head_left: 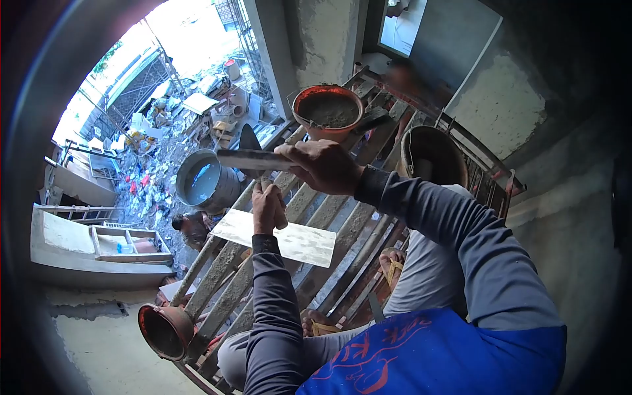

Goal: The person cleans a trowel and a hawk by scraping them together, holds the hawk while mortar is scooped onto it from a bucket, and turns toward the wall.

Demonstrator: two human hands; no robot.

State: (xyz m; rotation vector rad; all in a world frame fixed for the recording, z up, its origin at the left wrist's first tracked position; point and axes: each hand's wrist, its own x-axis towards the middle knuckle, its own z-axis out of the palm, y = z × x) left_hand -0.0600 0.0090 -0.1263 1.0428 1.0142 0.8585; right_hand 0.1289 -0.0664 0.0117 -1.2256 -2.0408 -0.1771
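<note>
My left hand (266, 203) is closed around the handle of a pointed trowel, whose dark blade (249, 138) sticks up behind a long flat grey float (253, 160). My right hand (326, 166) grips the near end of that float, which appears nearly edge-on. Blade and float overlap in view; whether they touch I cannot tell. Below my left hand a pale rectangular board (289, 243) lies across the mortar-stained planks (316, 214). Beyond my right hand stands an orange-rimmed bucket (329, 112) of grey mortar.
A second bucket (431, 155) stands right of my right hand, and another (166, 331) at the lower left. Gaps separate the platform's planks. Far below are a large drum (205, 181), a person (192, 229) and rubble (155, 158). A blurred person (405, 79) is behind the platform.
</note>
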